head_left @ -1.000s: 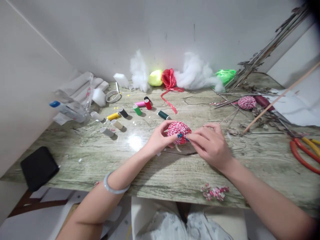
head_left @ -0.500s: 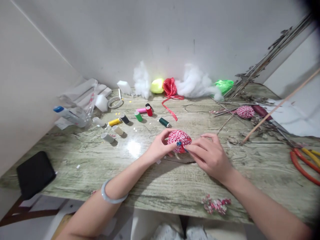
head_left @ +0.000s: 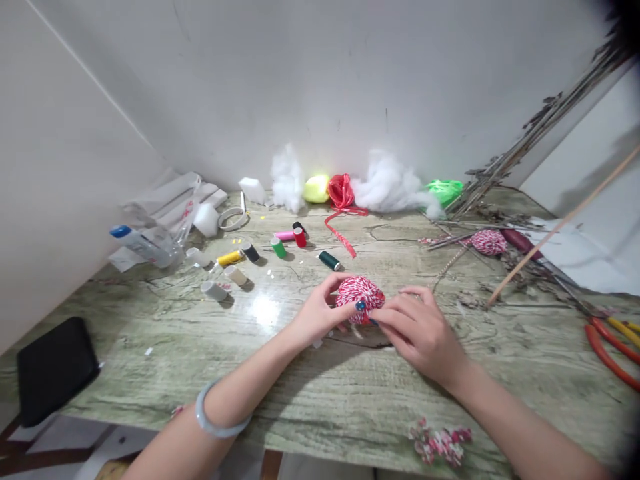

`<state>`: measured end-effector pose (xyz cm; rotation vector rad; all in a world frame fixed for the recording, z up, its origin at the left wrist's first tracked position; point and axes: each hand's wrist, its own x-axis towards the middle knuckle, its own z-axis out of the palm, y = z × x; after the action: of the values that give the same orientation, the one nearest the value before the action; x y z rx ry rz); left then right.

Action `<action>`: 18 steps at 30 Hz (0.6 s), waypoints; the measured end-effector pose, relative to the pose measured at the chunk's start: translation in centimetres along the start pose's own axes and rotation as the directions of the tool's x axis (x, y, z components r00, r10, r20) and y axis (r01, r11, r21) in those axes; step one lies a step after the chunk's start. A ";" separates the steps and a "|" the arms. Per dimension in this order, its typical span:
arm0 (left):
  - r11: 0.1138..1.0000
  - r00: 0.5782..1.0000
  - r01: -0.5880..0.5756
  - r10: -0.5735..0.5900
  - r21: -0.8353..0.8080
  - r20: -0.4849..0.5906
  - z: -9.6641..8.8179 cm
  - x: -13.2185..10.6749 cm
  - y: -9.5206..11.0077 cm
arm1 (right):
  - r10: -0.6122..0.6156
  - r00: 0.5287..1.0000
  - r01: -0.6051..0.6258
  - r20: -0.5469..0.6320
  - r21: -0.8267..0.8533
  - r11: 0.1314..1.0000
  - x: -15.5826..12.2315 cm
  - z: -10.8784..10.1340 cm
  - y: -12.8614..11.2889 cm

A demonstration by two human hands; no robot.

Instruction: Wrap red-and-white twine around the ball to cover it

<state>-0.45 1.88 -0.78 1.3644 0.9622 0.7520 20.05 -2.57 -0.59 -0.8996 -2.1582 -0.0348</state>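
A ball of red-and-white twine (head_left: pixel 361 293) rests just above the wooden tabletop (head_left: pixel 280 373) in the middle of the view. My left hand (head_left: pixel 320 313) cups it from the left, thumb with a dark blue nail pressed on its front. My right hand (head_left: pixel 423 330) meets it from the right, fingertips pinched at the ball's lower front edge. What the right fingertips pinch is too small to make out, perhaps the twine's end. A pale bangle (head_left: pixel 215 417) circles my left wrist.
Several thread spools (head_left: pixel 280 248) lie behind the hands, with a glue bottle (head_left: pixel 143 243), cotton wadding (head_left: pixel 390 183), red ribbon (head_left: pixel 343 197) and a second twine ball (head_left: pixel 487 242). Dried twigs (head_left: pixel 530 143) lean at right; pliers (head_left: pixel 613 343) lie far right. A black pad (head_left: pixel 53 370) sits left; dried flowers (head_left: pixel 440 443) near the front edge.
The camera has tilted up, so everything sits lower in view. Both hands stay on the twine ball with hardly any change of grip.
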 end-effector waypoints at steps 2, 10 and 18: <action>1.000 1.000 0.002 -0.001 -0.016 0.004 0.1 0.0 -0.1 | 0.003 1.000 -0.003 0.008 0.003 1.000 -0.1 0.1 0.1; 0.998 1.000 0.012 -0.013 -0.063 -0.011 0.7 -0.1 -0.3 | -0.010 1.000 0.010 0.005 0.056 0.998 -0.5 0.2 0.8; 0.987 1.000 0.022 -0.025 -0.162 -0.017 1.0 -0.3 -0.7 | -0.037 0.995 0.028 0.098 0.090 0.996 -1.7 0.0 1.5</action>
<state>0.24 1.15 -1.54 1.2044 0.9104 0.8084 21.78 -2.44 -2.11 -0.8309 -2.2476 0.0912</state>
